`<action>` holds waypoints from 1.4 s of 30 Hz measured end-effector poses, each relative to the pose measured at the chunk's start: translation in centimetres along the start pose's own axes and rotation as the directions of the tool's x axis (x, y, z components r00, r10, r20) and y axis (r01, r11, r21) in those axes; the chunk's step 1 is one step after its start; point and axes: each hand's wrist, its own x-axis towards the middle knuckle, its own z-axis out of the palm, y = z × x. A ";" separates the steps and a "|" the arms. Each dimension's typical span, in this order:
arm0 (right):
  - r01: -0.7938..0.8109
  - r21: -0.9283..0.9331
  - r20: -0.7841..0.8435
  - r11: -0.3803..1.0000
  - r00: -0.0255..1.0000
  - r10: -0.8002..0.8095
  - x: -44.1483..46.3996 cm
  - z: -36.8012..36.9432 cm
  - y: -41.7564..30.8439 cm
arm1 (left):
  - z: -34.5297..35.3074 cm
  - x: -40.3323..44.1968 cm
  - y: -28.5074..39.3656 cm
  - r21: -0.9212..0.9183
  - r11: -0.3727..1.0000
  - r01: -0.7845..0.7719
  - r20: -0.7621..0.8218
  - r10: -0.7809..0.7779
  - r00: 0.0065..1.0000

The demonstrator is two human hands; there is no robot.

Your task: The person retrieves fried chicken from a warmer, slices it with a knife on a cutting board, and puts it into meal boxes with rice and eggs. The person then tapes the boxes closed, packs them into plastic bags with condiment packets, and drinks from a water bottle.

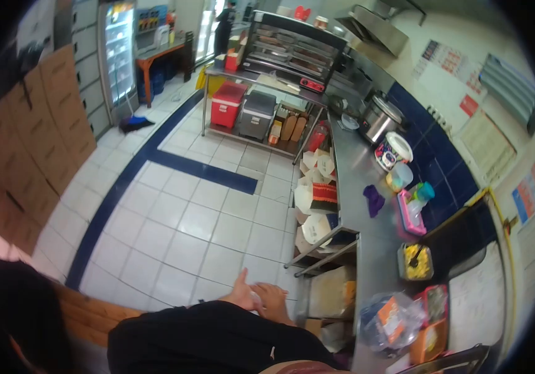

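My left hand (240, 294) and my right hand (271, 302) are together low in the middle of the view, just beyond the black clothing (217, 340) over my body. On the left hand one digit points up, away from the rest. The fingers of my right hand are bent in against the left palm. A small pale, see-through patch shows between the two; I cannot make out what it is. Nearest to the hands on the right is the shelf under the steel counter (376, 249), where a large clear-sided container (331, 293) stands.
Along the counter are a tub of yellow food (415, 262), plastic bags (392, 321), a purple cloth (373, 201), a pink tray (412, 215) and a large cooker (381, 117). Cardboard boxes (36, 137) are stacked at left. Red (228, 105) and grey coolers (257, 114) sit under the far table.
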 end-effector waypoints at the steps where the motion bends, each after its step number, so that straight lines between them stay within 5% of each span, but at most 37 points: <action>1: -0.034 -0.032 -0.030 0.999 0.999 0.033 -0.7 -0.5 -0.7 | -1.1 0.2 -0.3 0.025 0.999 0.027 -0.033 -0.027 0.999; 2: -0.063 -0.067 -0.066 0.996 0.996 0.058 -1.2 -1.1 -0.9 | -2.7 1.1 -0.7 0.051 0.991 0.120 -0.093 -0.115 0.989; 4: -0.257 -0.393 0.335 0.883 0.854 0.398 -4.2 -2.5 1.2 | -3.4 2.9 -1.2 0.034 0.918 0.395 0.147 -0.396 0.906; 5: -0.413 -0.343 0.026 0.844 0.894 0.448 -5.6 -3.4 1.1 | -1.4 3.0 -1.5 0.075 0.872 0.485 0.179 -0.490 0.853; 6: -0.618 -0.030 -0.366 0.786 0.738 0.567 -7.5 -4.2 0.3 | 0.6 3.1 -1.8 0.123 0.816 0.565 0.209 -0.578 0.789; 7: -0.738 -0.144 -0.457 0.659 0.640 0.617 -8.9 -6.7 0.3 | 4.3 2.7 -2.5 0.202 0.793 0.575 -0.025 -0.582 0.813; 8: -0.777 0.047 -0.683 0.628 0.434 0.588 -12.9 -6.6 3.4 | 4.2 3.4 -3.1 0.192 0.782 0.594 -0.050 -0.596 0.801; 11: -0.855 0.146 -0.945 0.498 0.028 0.326 -22.5 -14.4 7.4 | 3.1 6.6 -4.0 0.376 0.692 0.616 -0.207 -0.585 0.784; 13: -0.903 0.257 -0.935 0.344 -0.143 0.324 -30.8 -20.0 9.6 | 1.9 9.6 -4.8 0.532 0.674 0.512 -0.227 -0.469 0.854; 14: -0.958 0.183 -0.948 0.220 -0.113 0.298 -30.5 -23.9 8.6 | 1.0 11.6 -5.4 0.523 0.684 0.508 -0.225 -0.464 0.856; 15: -0.990 0.110 -0.959 0.088 -0.082 0.271 -29.6 -28.0 7.2 | 0.0 13.9 -6.2 0.777 0.506 0.374 -0.186 -0.382 0.905; 16: -0.990 0.040 -0.904 -0.132 -0.093 0.418 -28.9 -30.7 6.9 | 0.3 16.1 -7.7 0.942 0.266 0.204 -0.115 -0.314 0.942; 17: -0.942 -0.055 -0.833 -0.331 -0.139 0.535 -28.9 -32.9 7.6 | 0.8 18.5 -9.4 0.942 0.276 0.193 -0.102 -0.312 0.945; 19: -0.809 -0.477 -0.648 -0.344 0.060 0.759 -33.6 -34.5 13.0 | 2.7 23.4 -13.0 0.915 -0.202 -0.349 0.300 -0.235 0.924; 21: -0.740 -0.631 -0.487 -0.233 0.143 0.862 -35.0 -35.5 16.5 | 5.6 28.3 -16.6 0.843 -0.267 -0.466 0.388 -0.297 0.872; 23: -0.870 -0.457 -0.555 -0.185 0.116 0.824 -28.1 -34.7 16.4 | 8.4 32.2 -19.9 0.558 -0.626 -0.544 0.458 -0.315 0.832; 24: -0.890 -0.434 -0.550 -0.143 0.136 0.824 -26.3 -34.6 16.4 | 9.3 33.9 -21.5 0.556 -0.623 -0.550 0.459 -0.321 0.828; 26: -0.921 -0.338 -0.519 0.193 0.354 0.778 -27.1 -33.7 19.1 | 10.9 37.1 -24.4 0.524 -0.622 -0.582 0.610 -0.202 0.766; 27: -0.928 -0.214 -0.487 0.304 0.371 0.790 -26.4 -33.8 19.7 | 11.5 38.4 -25.3 0.523 -0.618 -0.586 0.614 -0.203 0.762; 28: -0.911 -0.080 -0.456 0.405 0.395 0.798 -25.3 -34.1 20.0 | 12.1 39.4 -25.8 0.700 -0.507 -0.503 0.471 -0.202 0.859; 29: -0.910 -0.084 -0.456 0.406 0.397 0.796 -24.5 -34.6 19.7 | 12.7 40.2 -26.2 0.842 -0.384 -0.378 0.312 -0.225 0.923; 30: -0.902 0.093 -0.444 0.422 0.342 0.828 -23.3 -35.3 19.4 | 13.1 40.9 -26.1 0.837 -0.390 -0.385 0.319 -0.224 0.921; 32: -0.864 0.263 -0.423 0.430 0.297 0.856 -23.6 -37.8 19.8 | 13.1 41.7 -26.3 0.974 -0.127 -0.189 0.166 -0.177 0.970; 33: -0.788 0.453 -0.368 0.416 0.260 0.893 -24.8 -38.6 20.0 | 12.8 42.2 -26.2 0.972 -0.129 -0.194 0.171 -0.173 0.970; 34: -0.684 0.624 -0.300 0.377 0.236 0.924 -26.3 -39.3 20.0 | 12.2 42.9 -26.2 0.885 -0.331 -0.329 0.259 -0.239 0.936; 35: -0.768 0.515 -0.188 0.379 0.331 0.925 -28.7 -40.8 20.5 | 11.5 43.7 -26.1 0.733 -0.512 -0.447 0.323 -0.317 0.892; 36: -0.830 0.397 -0.057 0.391 0.403 0.913 -30.7 -42.6 21.1 | 10.4 44.1 -26.5 0.648 -0.532 -0.545 0.451 -0.308 0.837; 40: -0.848 0.120 0.195 0.517 0.530 0.825 -31.9 -44.5 22.2 | 8.3 45.4 -27.3 0.466 -0.777 -0.424 0.634 -0.041 0.773; 42: -0.820 -0.430 0.100 0.378 0.373 0.923 -32.3 -42.9 23.2 | 11.7 45.2 -26.5 0.651 -0.759 -0.024 0.077 0.034 0.996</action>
